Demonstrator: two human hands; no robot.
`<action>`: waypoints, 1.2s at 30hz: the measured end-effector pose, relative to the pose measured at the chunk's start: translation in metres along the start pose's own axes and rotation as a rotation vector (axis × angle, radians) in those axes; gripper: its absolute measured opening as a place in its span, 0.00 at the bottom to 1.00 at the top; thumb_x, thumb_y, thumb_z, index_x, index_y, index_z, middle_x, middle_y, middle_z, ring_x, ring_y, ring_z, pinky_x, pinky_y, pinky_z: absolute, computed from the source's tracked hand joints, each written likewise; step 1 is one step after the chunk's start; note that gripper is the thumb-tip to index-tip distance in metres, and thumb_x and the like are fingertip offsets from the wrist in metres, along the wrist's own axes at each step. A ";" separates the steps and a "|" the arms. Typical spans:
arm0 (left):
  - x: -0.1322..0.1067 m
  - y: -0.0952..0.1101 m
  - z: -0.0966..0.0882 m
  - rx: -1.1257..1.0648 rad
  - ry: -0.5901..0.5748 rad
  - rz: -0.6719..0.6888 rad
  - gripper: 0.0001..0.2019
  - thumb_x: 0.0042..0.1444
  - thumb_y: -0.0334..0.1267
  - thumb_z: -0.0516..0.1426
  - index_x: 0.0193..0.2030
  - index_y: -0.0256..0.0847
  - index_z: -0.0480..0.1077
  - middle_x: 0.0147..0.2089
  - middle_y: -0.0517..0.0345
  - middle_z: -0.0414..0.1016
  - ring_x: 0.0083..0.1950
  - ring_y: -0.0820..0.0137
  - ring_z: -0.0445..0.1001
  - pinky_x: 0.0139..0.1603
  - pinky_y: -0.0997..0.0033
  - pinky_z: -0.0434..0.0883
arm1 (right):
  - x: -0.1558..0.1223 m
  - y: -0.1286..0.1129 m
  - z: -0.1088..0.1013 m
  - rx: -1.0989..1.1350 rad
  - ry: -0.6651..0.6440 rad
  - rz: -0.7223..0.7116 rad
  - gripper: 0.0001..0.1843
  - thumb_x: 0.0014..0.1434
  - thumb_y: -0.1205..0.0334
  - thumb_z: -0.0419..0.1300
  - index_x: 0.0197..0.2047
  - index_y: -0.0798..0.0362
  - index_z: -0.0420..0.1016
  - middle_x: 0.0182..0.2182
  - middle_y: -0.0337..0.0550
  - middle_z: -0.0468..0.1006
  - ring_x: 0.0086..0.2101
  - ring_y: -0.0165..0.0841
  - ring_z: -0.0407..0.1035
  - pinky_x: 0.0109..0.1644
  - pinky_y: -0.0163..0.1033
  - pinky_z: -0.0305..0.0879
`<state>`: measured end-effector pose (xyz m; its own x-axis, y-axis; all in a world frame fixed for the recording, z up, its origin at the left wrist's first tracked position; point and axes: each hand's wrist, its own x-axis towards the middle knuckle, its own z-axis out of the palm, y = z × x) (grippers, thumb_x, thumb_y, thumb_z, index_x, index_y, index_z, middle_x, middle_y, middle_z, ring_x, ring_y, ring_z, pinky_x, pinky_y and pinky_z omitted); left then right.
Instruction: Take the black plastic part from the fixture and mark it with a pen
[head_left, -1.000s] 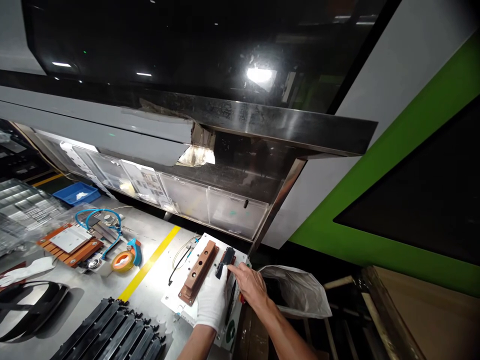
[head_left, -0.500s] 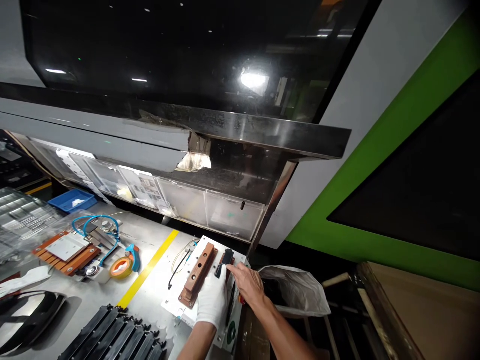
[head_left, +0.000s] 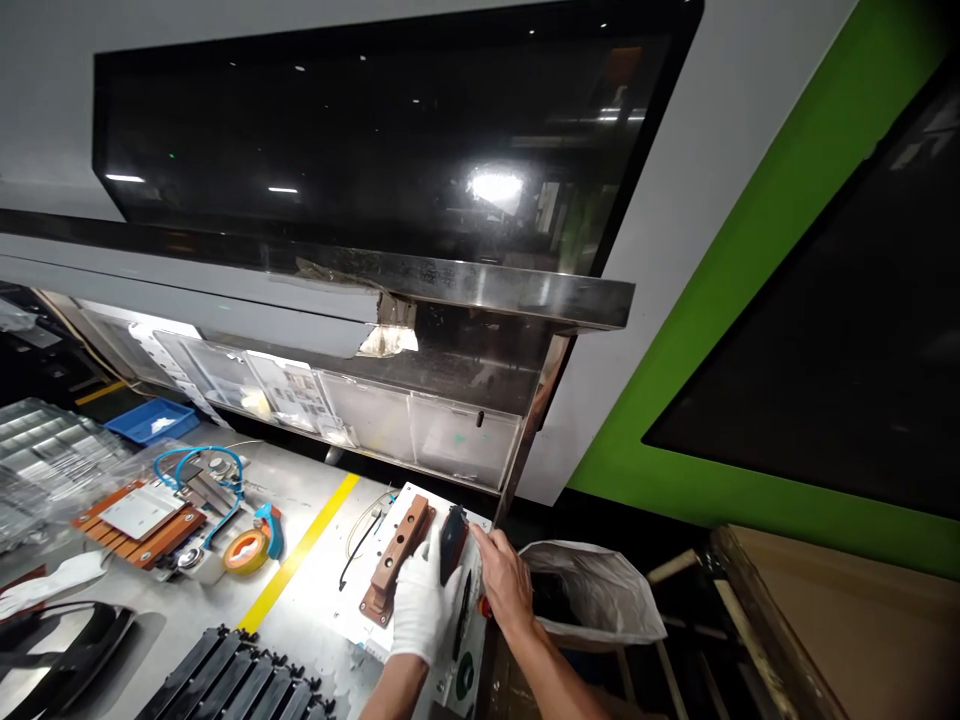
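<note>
A black plastic strip [head_left: 453,535] lies on the right-hand side of a white fixture plate [head_left: 349,608], between my two hands. My left hand [head_left: 420,608], in a white glove, has its fingers apart beside the strip and the brown block [head_left: 397,555] with round holes. Bare, my right hand [head_left: 504,582] reaches in from the right with its index finger stretched to the strip's upper right edge. Its thumb is hidden. A thin black cable [head_left: 358,560] lies on the plate's left part.
Several black strips [head_left: 232,675] lie in a row at the front. Farther left are a tape roll [head_left: 246,552], an orange fixture [head_left: 139,520] and a blue tray [head_left: 154,422]. A lined bin [head_left: 600,590] stands right of the table, below the machine's metal ledge [head_left: 480,285].
My left hand's fingers have come away from the black strip and spread. My right hand stays at the strip's right edge. The camera view has tilted and shifted slightly.
</note>
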<state>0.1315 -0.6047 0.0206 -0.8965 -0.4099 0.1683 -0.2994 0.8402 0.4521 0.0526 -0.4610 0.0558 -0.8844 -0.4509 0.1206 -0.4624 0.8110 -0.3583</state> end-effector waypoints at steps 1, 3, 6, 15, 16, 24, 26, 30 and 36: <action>-0.011 -0.006 0.003 -0.004 0.088 0.031 0.32 0.65 0.47 0.51 0.71 0.31 0.53 0.56 0.34 0.74 0.59 0.52 0.74 0.59 0.49 0.74 | -0.009 0.000 0.002 0.042 0.003 0.012 0.28 0.71 0.66 0.42 0.68 0.38 0.65 0.44 0.43 0.76 0.40 0.35 0.76 0.37 0.35 0.65; -0.034 -0.020 0.009 0.025 0.228 0.095 0.28 0.65 0.45 0.52 0.67 0.29 0.59 0.60 0.34 0.73 0.61 0.55 0.73 0.62 0.52 0.74 | -0.028 -0.003 0.005 0.104 -0.048 -0.008 0.28 0.71 0.67 0.42 0.67 0.39 0.67 0.43 0.43 0.76 0.40 0.34 0.77 0.38 0.35 0.66; -0.062 -0.037 0.011 0.139 0.290 0.232 0.19 0.64 0.37 0.55 0.59 0.35 0.71 0.59 0.36 0.76 0.58 0.57 0.76 0.58 0.55 0.77 | -0.052 -0.018 0.008 0.136 -0.154 -0.075 0.26 0.72 0.66 0.44 0.64 0.38 0.71 0.39 0.42 0.76 0.37 0.33 0.76 0.37 0.34 0.64; -0.065 -0.053 0.002 0.399 0.269 0.391 0.19 0.60 0.37 0.58 0.57 0.39 0.76 0.56 0.31 0.79 0.46 0.52 0.82 0.42 0.55 0.81 | -0.061 -0.051 0.006 0.087 -0.202 -0.126 0.20 0.72 0.64 0.46 0.53 0.38 0.76 0.38 0.39 0.78 0.35 0.31 0.75 0.33 0.34 0.56; -0.065 -0.055 0.005 0.395 0.267 0.394 0.20 0.59 0.37 0.59 0.58 0.38 0.75 0.56 0.31 0.79 0.46 0.52 0.82 0.42 0.55 0.82 | -0.060 -0.050 0.005 0.088 -0.201 -0.127 0.19 0.72 0.64 0.46 0.53 0.39 0.76 0.38 0.39 0.78 0.36 0.31 0.75 0.33 0.34 0.56; -0.055 -0.058 0.029 0.285 0.238 0.330 0.18 0.61 0.25 0.51 0.55 0.32 0.76 0.51 0.37 0.82 0.52 0.60 0.81 0.54 0.64 0.79 | -0.049 -0.045 0.006 0.106 -0.205 -0.135 0.20 0.71 0.63 0.47 0.55 0.36 0.75 0.39 0.38 0.79 0.37 0.32 0.76 0.35 0.35 0.56; -0.052 -0.055 0.029 0.217 0.166 0.263 0.18 0.64 0.29 0.50 0.56 0.31 0.75 0.50 0.38 0.81 0.53 0.62 0.80 0.56 0.66 0.78 | -0.047 -0.045 0.006 0.100 -0.214 -0.133 0.20 0.70 0.64 0.47 0.55 0.35 0.75 0.40 0.38 0.79 0.37 0.32 0.76 0.35 0.36 0.56; -0.050 -0.057 0.032 0.106 0.114 0.185 0.19 0.65 0.31 0.49 0.57 0.30 0.73 0.52 0.38 0.77 0.56 0.62 0.78 0.60 0.63 0.76 | -0.045 -0.045 0.001 0.085 -0.217 -0.140 0.22 0.70 0.64 0.47 0.57 0.33 0.74 0.39 0.38 0.79 0.37 0.34 0.77 0.34 0.38 0.55; -0.046 -0.059 0.037 0.012 0.098 0.135 0.18 0.62 0.29 0.51 0.57 0.31 0.72 0.52 0.39 0.74 0.55 0.61 0.78 0.58 0.60 0.77 | -0.042 -0.046 0.001 0.099 -0.198 -0.127 0.22 0.70 0.63 0.48 0.58 0.32 0.74 0.40 0.39 0.80 0.38 0.35 0.78 0.35 0.37 0.59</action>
<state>0.1784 -0.6221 -0.0457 -0.8926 -0.3252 0.3121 -0.1827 0.8940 0.4091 0.1115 -0.4800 0.0665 -0.7854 -0.6189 -0.0093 -0.5519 0.7071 -0.4421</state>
